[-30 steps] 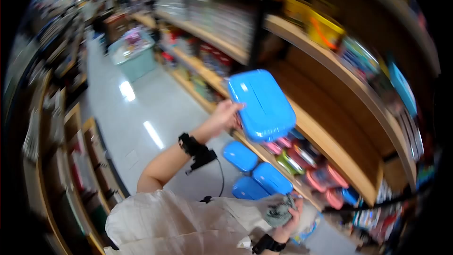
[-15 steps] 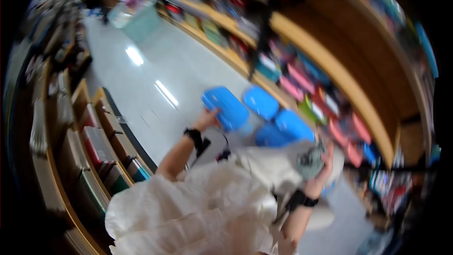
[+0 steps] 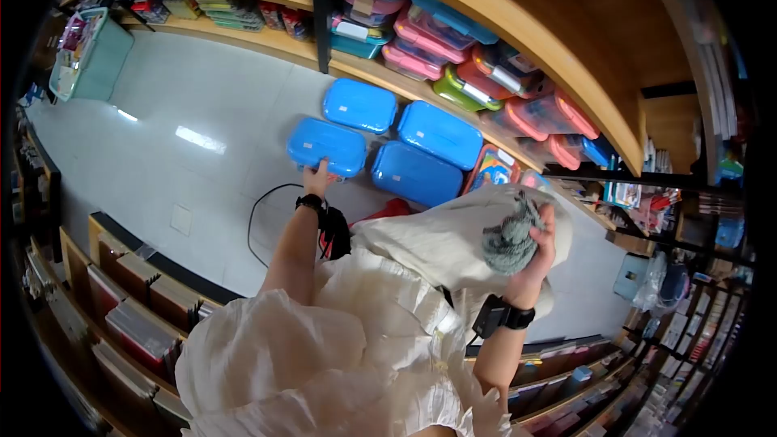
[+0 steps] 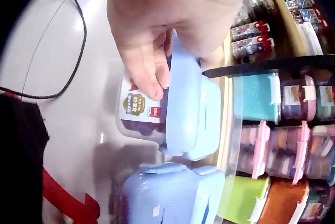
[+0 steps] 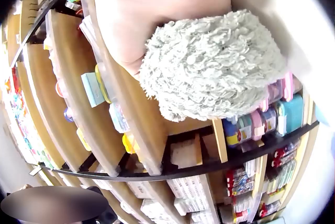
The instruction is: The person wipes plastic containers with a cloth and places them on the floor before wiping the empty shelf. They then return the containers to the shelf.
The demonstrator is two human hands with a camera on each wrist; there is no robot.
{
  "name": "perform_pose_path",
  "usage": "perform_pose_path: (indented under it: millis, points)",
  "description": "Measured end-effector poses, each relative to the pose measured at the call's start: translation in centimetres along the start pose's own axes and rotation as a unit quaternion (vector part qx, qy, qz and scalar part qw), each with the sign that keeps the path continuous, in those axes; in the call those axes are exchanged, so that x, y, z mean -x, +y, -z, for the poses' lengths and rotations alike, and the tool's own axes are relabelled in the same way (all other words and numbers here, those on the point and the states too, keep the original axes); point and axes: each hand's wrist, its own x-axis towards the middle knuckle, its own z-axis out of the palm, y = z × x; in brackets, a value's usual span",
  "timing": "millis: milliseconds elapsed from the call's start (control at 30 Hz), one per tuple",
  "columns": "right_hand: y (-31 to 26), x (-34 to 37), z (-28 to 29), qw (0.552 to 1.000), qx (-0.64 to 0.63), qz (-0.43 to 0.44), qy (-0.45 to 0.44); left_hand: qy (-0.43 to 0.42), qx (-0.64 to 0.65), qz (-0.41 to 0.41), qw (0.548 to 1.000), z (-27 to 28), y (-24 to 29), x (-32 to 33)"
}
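Note:
My left hand (image 3: 316, 177) grips the near edge of a clear plastic box with a blue lid (image 3: 326, 146), low over the floor beside the shelf. In the left wrist view, fingers (image 4: 149, 80) curl over the lid's edge onto the side, where a printed label (image 4: 141, 106) shows. Three more blue-lidded boxes (image 3: 360, 105) stand close by on the floor. Near my knee, my right hand (image 3: 541, 247) holds a bunched grey-green fluffy cloth (image 3: 510, 241). The right wrist view shows this cloth (image 5: 209, 67) filling the palm, hiding most of the fingertips.
Pink, green and orange lidded boxes (image 3: 425, 36) are stacked on the bottom shelf. A box with a colourful top (image 3: 494, 168) sits beside the blue ones. A black cable (image 3: 252, 226) loops on the floor. A teal bin (image 3: 101, 57) stands far left; book racks (image 3: 137, 307) line the near side.
My left hand has lowered the blue-lidded box from shelf height to beside the other blue boxes. The right hand keeps holding the cloth. The head view has turned down toward the floor.

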Motion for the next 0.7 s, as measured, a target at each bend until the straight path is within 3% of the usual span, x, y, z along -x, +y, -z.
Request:
perform_pose_path:
  millis: [100, 233, 333, 500, 567, 633, 700]
  points:
    - [0.2, 0.7, 0.7, 0.999, -0.009, 0.046, -0.01, 0.006, -0.014, -0.007, 1.0, -1.4, -2.3, -0.7]
    - [-0.8, 1.7, 1.7, 0.999, 0.013, 0.027, 0.042, 0.024, -0.054, 0.015, 0.998, -0.5, -5.8, -2.7]
    - [-1.1, 2.7, 3.1, 0.997, 0.019, 0.015, 0.074, -0.069, -0.083, 0.168, 0.98, 3.1, -9.8, -6.4]
    - [-0.7, 3.8, 4.8, 0.996, 0.035, 0.026, 0.083, -0.012, -0.093, 0.178, 0.98, 0.8, -9.5, -5.4]
    - [-0.9, 4.3, 3.8, 0.992, 0.05, 0.02, 0.113, 0.042, -0.214, -0.073, 0.973, 0.2, -10.6, -5.3]
    - [-1.1, 4.1, 2.5, 0.982, 0.058, 0.029, 0.178, 0.06, -0.165, -0.077, 0.981, 0.3, -11.4, -5.8]
    - [-1.0, 4.4, 3.8, 0.981, 0.03, 0.036, 0.186, -0.072, -0.267, 0.055, 0.959, 0.6, -9.9, -6.5]
